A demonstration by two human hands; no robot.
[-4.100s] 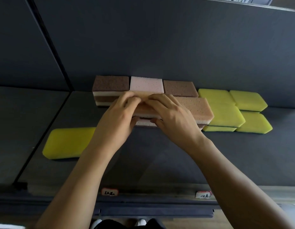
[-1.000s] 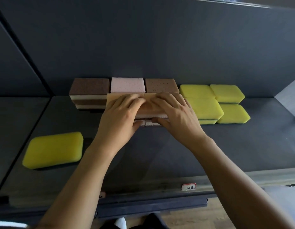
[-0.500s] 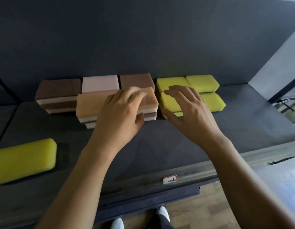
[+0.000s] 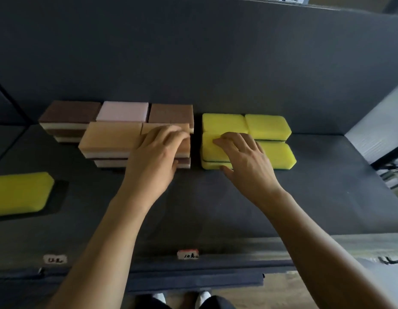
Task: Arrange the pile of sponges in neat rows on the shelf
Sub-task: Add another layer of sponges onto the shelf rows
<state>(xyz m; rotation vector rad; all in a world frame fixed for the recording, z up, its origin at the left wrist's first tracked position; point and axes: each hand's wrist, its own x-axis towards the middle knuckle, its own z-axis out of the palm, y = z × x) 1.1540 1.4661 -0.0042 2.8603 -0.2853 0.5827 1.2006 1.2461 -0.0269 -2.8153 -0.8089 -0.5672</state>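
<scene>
Left hand [image 4: 155,155]: I watched its fingers [image 4: 166,134] lie nearly straight atop the right tan sponge [image 4: 153,126], gripping nothing.
Right hand [image 4: 244,157]: fingers lightly bent, tips pressed on the front yellow sponge [image 4: 208,148].
Rows: yellow block [image 4: 267,126] stood at 3 o'clock of the tan sponge, on the shelf [image 4: 327,197].
Stray sponge [image 4: 19,192]: lay at 9 o'clock of the left hand, well apart.

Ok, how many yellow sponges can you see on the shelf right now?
5 visible from above: back-left, back-right, front-left under the right hand, front-right, and one loose at far left. A yellow edge beneath the front pair suggests more hidden underneath.
</scene>
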